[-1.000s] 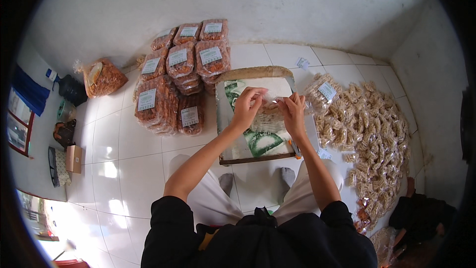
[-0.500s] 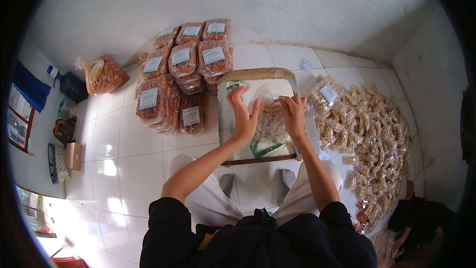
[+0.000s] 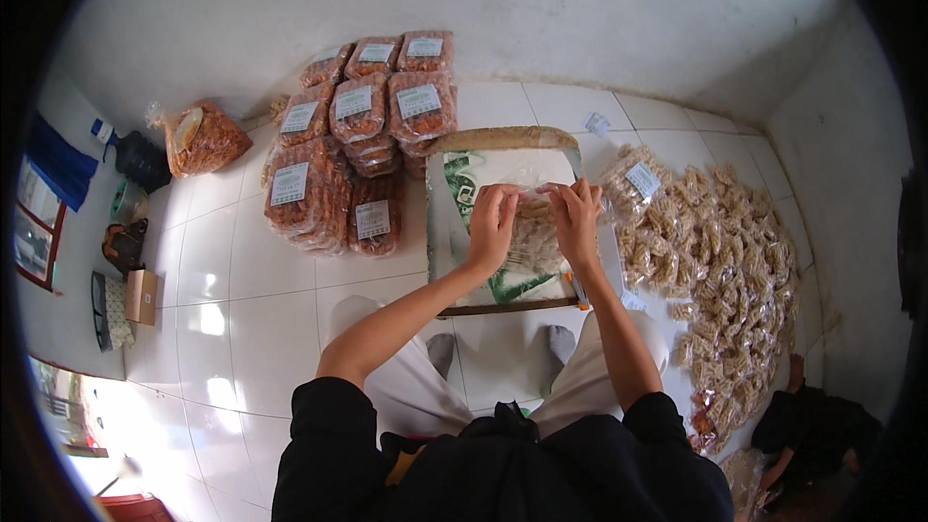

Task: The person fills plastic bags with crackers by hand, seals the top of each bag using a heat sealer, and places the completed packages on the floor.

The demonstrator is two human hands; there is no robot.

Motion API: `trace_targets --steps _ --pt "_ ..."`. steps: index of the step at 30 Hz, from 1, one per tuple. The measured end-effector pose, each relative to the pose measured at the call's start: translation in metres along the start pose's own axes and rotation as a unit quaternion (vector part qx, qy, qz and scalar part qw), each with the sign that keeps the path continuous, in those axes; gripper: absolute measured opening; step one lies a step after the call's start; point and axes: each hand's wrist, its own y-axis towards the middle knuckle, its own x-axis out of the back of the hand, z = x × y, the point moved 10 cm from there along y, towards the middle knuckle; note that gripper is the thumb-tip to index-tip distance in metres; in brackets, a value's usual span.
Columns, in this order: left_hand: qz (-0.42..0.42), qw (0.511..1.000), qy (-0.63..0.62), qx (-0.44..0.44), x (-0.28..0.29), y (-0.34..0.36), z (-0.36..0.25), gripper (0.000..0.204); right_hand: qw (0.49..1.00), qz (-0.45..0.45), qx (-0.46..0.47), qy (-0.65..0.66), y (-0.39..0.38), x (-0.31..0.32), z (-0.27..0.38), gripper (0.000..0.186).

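A clear plastic bag filled with pale, beige snack pieces lies on a low table with a worn white and green top. At the bag's far end, my left hand pinches one side of its open plastic mouth. My right hand pinches the other side, close beside the left. The loose plastic stands up thin and crumpled beyond my fingers. An orange-handled tool lies at the table's near right corner, partly hidden by my right forearm.
Labelled packs of reddish-brown snacks stand stacked left of the table. A large heap of small beige snack bags covers the floor on the right, with a labelled pack by it. Another person is at lower right. A filled sack sits far left.
My left hand has moved right and closed from open fingers onto the bag's mouth. My right hand stays near its place, and the bag's top is drawn flatter between them.
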Motion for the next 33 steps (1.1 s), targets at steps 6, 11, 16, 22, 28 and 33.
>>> trace_targets --steps 6,11,16,22,28,33 --pt "-0.026 0.999 -0.018 -0.02 0.003 -0.001 0.002 0.009 0.998 0.052 0.017 0.012 0.004 -0.005 0.003 0.014" --pt "-0.06 0.998 -0.02 -0.003 0.013 0.004 -0.009 0.012 0.998 0.064 0.023 0.017 0.003 -0.005 0.002 0.013" --pt "0.057 0.998 -0.012 -0.003 0.005 0.021 -0.004 0.015 0.997 0.077 0.022 0.019 0.002 -0.007 0.001 0.014" --pt "0.101 0.985 -0.129 0.063 -0.004 0.024 0.023 0.012 0.997 0.062 0.032 0.016 0.005 -0.008 0.0 0.016" --pt "0.117 0.979 -0.169 0.013 -0.006 0.031 0.016 0.008 0.997 0.065 0.031 0.015 0.009 -0.008 0.009 0.018" --pt "0.125 0.987 -0.092 0.028 -0.006 0.031 0.017 0.02 0.998 0.058 0.025 0.002 0.008 -0.009 0.013 0.018"
